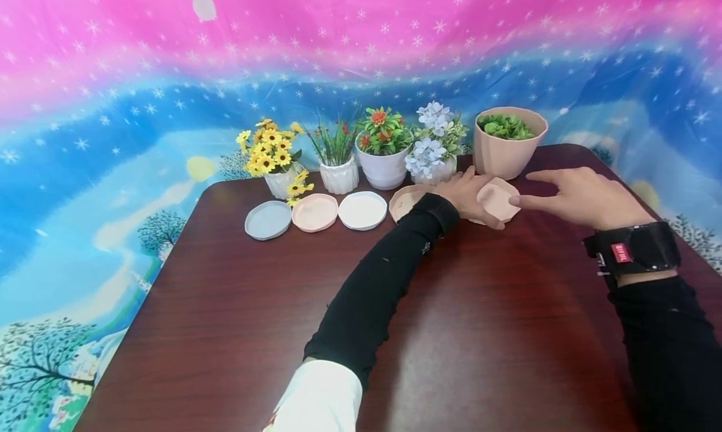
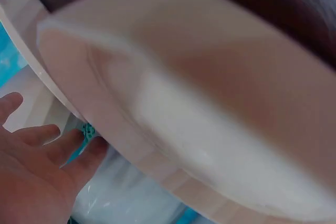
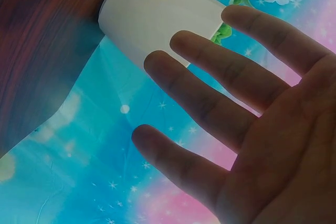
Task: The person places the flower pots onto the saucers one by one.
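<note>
At the right end of a row of saucers lies a pale pink angular saucer. My left hand reaches over its left side, thumb near the front rim and fingers toward the back; in the left wrist view its fingers look straight and spread. My right hand is at the saucer's right, thumb tip at the rim, whether touching I cannot tell. Its fingers are extended and apart in the right wrist view. A beige saucer is partly hidden by my left wrist and fills much of the left wrist view.
Further left lie a white saucer, a pink saucer and a grey saucer. Behind stand potted yellow flowers, red-tipped grass, orange flowers, blue flowers and a large pink pot on the brown table.
</note>
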Tool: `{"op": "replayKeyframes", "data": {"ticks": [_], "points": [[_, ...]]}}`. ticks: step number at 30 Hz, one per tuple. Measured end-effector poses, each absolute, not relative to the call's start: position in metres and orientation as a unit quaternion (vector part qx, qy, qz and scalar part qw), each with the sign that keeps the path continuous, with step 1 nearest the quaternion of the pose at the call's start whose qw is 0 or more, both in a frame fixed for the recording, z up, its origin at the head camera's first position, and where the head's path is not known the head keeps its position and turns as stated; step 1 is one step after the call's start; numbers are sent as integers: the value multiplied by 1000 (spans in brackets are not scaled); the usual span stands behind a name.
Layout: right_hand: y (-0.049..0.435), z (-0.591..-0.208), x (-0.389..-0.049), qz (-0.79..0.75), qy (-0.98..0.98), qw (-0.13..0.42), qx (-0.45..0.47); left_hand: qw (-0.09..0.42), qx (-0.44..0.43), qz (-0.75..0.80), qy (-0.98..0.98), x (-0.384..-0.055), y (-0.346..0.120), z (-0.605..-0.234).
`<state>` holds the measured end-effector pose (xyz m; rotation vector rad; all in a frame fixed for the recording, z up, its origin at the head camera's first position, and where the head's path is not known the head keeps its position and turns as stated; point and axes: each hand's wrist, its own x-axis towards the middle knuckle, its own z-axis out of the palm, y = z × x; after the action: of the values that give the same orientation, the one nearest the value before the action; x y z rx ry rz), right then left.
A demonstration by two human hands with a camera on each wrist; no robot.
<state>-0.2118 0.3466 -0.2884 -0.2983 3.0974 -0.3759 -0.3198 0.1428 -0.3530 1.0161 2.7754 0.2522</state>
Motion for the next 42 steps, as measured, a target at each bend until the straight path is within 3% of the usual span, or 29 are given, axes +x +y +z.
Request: {"op": "replayKeyframes", "data": {"ticks": [29, 42], "points": [[342, -291, -208, -109, 990, 2, -90, 114, 317, 129, 933, -316, 152, -358], [342, -290, -207, -117, 989, -4, -86, 115, 289, 166, 936, -345, 170, -382]]}}
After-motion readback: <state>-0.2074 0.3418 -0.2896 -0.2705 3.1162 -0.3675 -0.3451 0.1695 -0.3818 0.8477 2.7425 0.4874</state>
